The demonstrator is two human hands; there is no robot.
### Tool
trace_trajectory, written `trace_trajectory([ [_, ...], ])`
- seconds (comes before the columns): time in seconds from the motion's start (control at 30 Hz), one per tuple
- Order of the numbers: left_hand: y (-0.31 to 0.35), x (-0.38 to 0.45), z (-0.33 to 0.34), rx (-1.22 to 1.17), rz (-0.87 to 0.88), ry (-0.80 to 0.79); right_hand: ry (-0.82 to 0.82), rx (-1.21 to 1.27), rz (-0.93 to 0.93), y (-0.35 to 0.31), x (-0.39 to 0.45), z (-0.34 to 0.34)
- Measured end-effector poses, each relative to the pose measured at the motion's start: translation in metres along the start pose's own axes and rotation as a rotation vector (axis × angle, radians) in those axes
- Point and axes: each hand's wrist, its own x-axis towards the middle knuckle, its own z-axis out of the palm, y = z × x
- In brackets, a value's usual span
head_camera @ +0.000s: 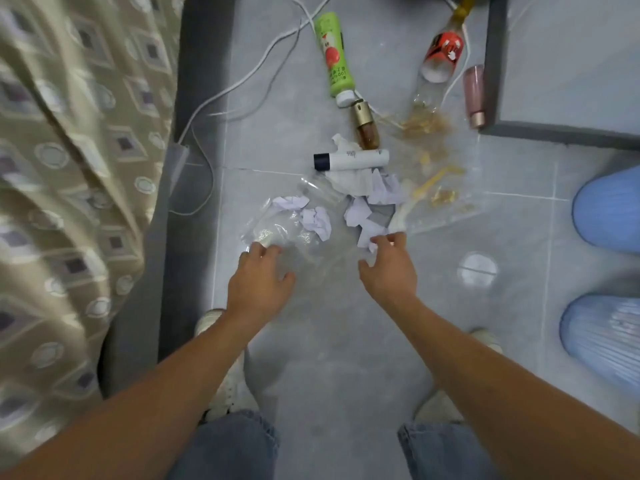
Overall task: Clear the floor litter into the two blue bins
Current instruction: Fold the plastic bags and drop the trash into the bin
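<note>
Litter lies mid-frame on the floor (pixel 329 341): crumpled paper (pixel 317 221) on a clear plastic bag (pixel 277 233), with a white tube (pixel 351 160) and a green bottle (pixel 334 55) above. Both blue bins (pixel 609 209) sit at the right edge. The left hand (pixel 258 282) and right hand (pixel 389 268) hover over the bag's near edge, fingers spread and holding nothing. Lifting the slack bag unevenly could tip the paper off, and the crumbs (pixel 429 126) may scatter.

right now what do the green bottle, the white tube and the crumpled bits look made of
Green bottle: likely plastic, with a glossy printed wrap and a white cap.
White tube: smooth matte plastic, by its even sheen, with a dark cap.
Crumpled bits: thin pale paper, with sharp creases.
</note>
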Motion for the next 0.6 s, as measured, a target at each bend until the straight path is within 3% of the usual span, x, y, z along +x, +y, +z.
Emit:
trace_trajectory([
  [0.23,0.003,0.065,0.073,0.022,-0.154,0.096,0.072,-0.098,-0.108,0.042,0.058,0.044],
  [0.43,-0.019,0.062,0.103,0.137,-0.015,0.216,0.114,-0.224,-0.267,0.050,0.058,0.066],
  [0.6,-0.025,0.055,0.104,0.016,0.019,0.134,0.055,-0.177,-0.327,0.061,0.053,0.068],
])
